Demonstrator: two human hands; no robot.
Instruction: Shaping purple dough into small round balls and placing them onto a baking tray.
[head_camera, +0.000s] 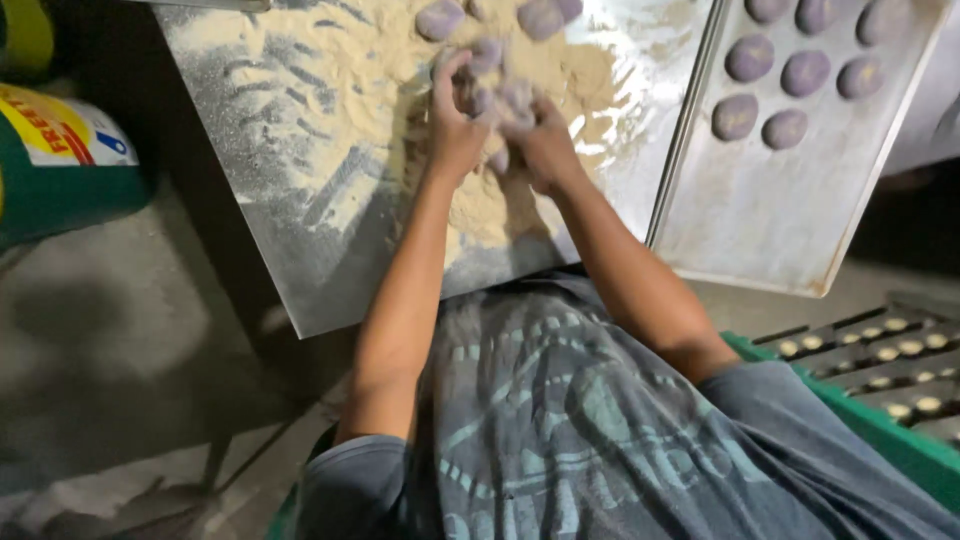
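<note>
My left hand (455, 125) and my right hand (540, 140) meet over a heap of pale flour (500, 205) on a metal work surface (300, 260). Between them they grip a lump of purple dough (500, 98), fingers curled round it and dusted with flour. Just beyond the hands lie loose purple dough balls (440, 18) on the flour. To the right a metal baking tray (770, 220) carries several flattened purple dough rounds (750, 57) in rows at its far end.
A green and yellow sack or bucket (60, 160) stands at the left on the grey floor. At lower right a green crate (900, 440) holds racks of small pale pieces (880, 355). My grey patterned shirt fills the bottom of the view.
</note>
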